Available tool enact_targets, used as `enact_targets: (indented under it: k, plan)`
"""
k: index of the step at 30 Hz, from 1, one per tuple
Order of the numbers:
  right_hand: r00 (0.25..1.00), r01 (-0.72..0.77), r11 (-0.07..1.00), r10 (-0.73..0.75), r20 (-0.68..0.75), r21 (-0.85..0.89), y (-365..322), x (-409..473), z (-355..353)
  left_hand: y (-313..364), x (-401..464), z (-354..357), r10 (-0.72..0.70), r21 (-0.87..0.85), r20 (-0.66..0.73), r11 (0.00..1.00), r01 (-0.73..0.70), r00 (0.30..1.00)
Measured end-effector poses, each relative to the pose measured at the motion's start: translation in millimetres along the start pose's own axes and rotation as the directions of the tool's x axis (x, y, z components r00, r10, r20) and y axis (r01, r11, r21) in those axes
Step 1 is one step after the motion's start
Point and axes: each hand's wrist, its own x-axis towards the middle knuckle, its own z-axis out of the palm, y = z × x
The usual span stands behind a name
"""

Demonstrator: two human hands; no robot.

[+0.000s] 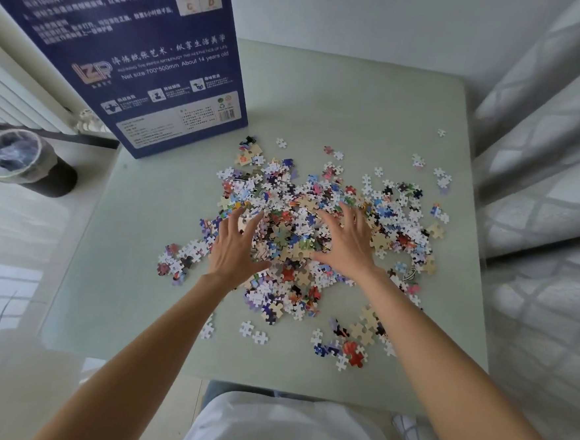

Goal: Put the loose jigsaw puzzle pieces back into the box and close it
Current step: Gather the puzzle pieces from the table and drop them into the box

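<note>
Box (121, 53): blue, upright, reads "LZP", "Net size 700*500mm About 14 years old"
Hands: left hand (237, 247) and right hand (347, 246) spread flat on puzzle pieces (303, 200)
Bin (21, 159): plastic-lined

pale green table (376, 98), white wall (364, 15), lined bin (21, 161) on light floor (9, 241), perhaps curtains (554, 152) at right

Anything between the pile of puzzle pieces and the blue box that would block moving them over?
Nothing visible does. Both hands, left hand and right hand, rest spread on the heap of loose multicoloured jigsaw pieces. Only bare pale green tabletop lies between it and the dark blue printed cardboard box standing at the far left. Its opening isn't visible.
</note>
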Motion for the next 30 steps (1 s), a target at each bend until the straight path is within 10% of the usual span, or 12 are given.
enact_targets:
  k: [4, 30]
  plan:
    - [0.985, 0.059, 0.996, -0.048, 0.168, -0.061, -15, 6, 9, -5, 10, -3, -0.048, 0.041, 0.136, 0.998, 0.043, 0.990]
    - [0.987, 0.150, 0.987, -0.152, -0.042, -0.058, -38, 5, 15, -16, 11, -15, 0.051, -0.074, 0.079, 0.996, -0.045, 0.996]
